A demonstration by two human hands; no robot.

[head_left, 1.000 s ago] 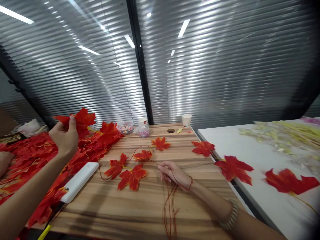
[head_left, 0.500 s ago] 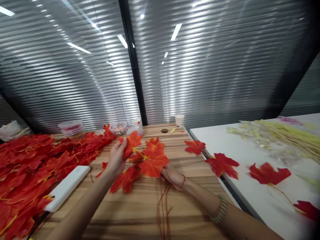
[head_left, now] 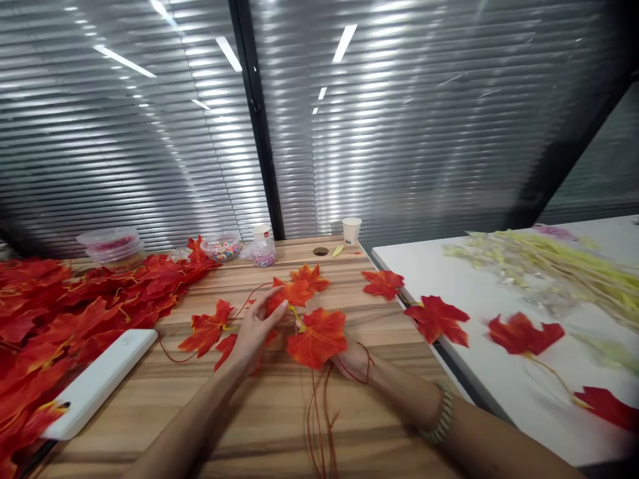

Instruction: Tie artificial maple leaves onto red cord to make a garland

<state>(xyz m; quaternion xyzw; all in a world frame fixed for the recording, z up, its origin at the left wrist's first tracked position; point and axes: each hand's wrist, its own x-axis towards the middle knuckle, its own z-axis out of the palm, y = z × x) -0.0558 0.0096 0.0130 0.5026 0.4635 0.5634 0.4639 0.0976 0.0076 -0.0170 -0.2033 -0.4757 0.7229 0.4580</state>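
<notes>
Slatted blinds (head_left: 150,166) rise beyond the left hand (head_left: 257,326) and right hand (head_left: 353,360). Under them, the wooden tabletop (head_left: 389,426) shows grain rightward to its edge, alongside a white tabletop (head_left: 424,266). The left pinches a red leaf (head_left: 294,291) between both; the right's grip (hidden behind a larger leaf (head_left: 319,338)) I cannot tell.

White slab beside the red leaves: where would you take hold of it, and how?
I'd probably grip the white slab near its far end, across its narrow width, from the right: bare wood borders that long edge, while red leaves crowd the left and overlap the near end.
</notes>
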